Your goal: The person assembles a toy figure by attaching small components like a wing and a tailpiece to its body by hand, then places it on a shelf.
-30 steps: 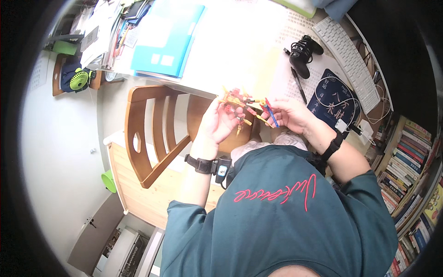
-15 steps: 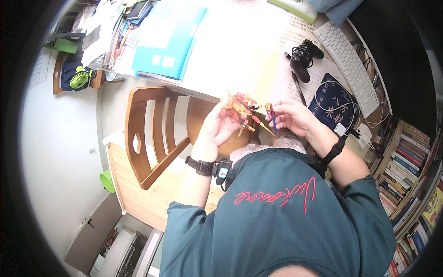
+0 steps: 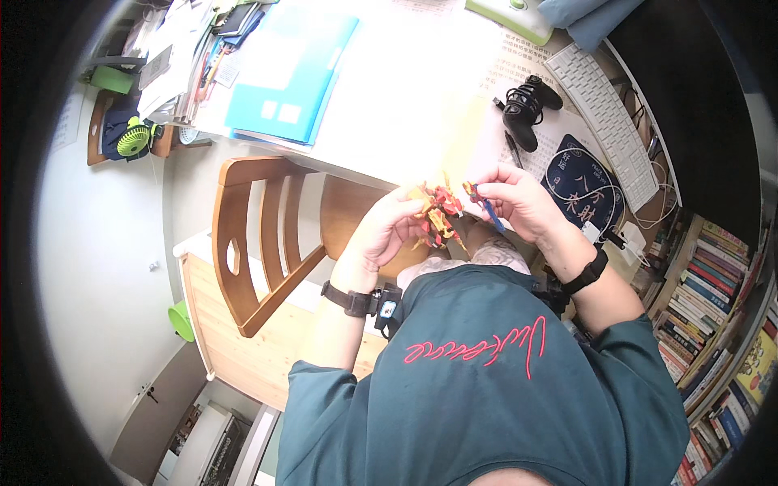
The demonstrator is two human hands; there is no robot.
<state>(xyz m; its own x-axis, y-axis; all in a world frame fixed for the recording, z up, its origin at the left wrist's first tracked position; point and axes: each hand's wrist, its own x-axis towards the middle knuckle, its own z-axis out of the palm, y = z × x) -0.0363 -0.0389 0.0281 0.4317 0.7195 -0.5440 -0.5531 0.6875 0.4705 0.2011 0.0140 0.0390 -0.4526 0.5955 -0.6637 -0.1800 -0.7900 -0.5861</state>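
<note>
1. Left edge, upper part: a yellow-green fan sits by dark blue cloth.
2. Left of centre: a brown wooden chair with a slatted back and an oval cut-out.
3. Upper left of centre: a bright blue folder lies on the desk, with two pale square marks near its lower edge, too washed out to read.
4. Centre: the left hand holds a red-and-yellow jointed figure pinched by its left side. The figure is small and spiky, with bright yellow points and dark patches between red parts; finer detail is blurred.
5. Lower centre: the dark teal shirt carries red looping script across it.
6. Just right of the figure and apart from it: a slim blue piece with red and yellow at its upper end, gripped between thumb and fingers of the right hand.
7. Upper right: a black game controller wrapped in its cable, near lines of small dark print on the desk; below it, a dark blue mat with large pale characters.
8. Right edge: shelved books with printed, many-coloured spines.
</note>
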